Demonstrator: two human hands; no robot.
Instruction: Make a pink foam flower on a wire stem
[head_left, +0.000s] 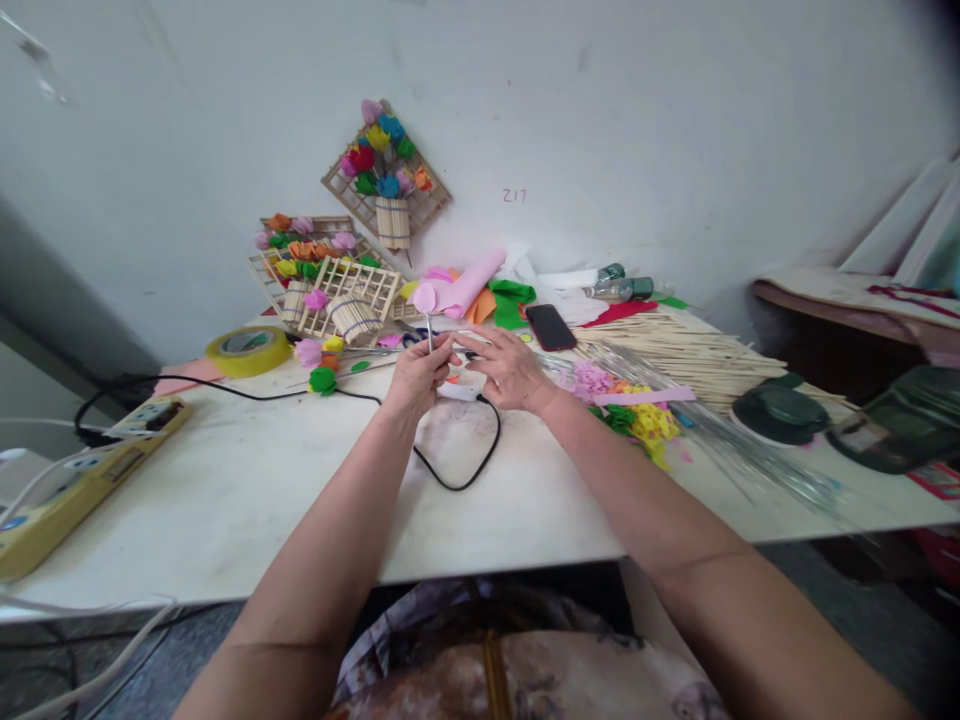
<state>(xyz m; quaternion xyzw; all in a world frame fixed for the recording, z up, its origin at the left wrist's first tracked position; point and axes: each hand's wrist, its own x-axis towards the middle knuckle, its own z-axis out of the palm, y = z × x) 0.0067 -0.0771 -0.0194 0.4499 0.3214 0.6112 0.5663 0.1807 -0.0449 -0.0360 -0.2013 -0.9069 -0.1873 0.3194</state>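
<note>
My left hand (420, 376) is closed around a thin silvery stem topped by a round pink paper piece (425, 297), which points up and away from me. Fingers extended and apart, my right hand (511, 368) reaches in from the right, its fingertips close to the left fingers; whether they touch is hard to tell. Under both hands lies a white tool (459, 391), partly hidden, with a black cord (457, 487) looping across the table. Finished paper flowers (322, 378) in green, orange, yellow and pink rest left of my left hand.
Flower-decorated stick lattices (330, 290) lean at the back left. A tape roll (249, 350) and a power strip (97, 480) are on the left. Coloured paper (514, 300), a phone (550, 327), paper scraps (637, 415), wooden sticks (675, 345) and a dark green container (900, 420) occupy the right.
</note>
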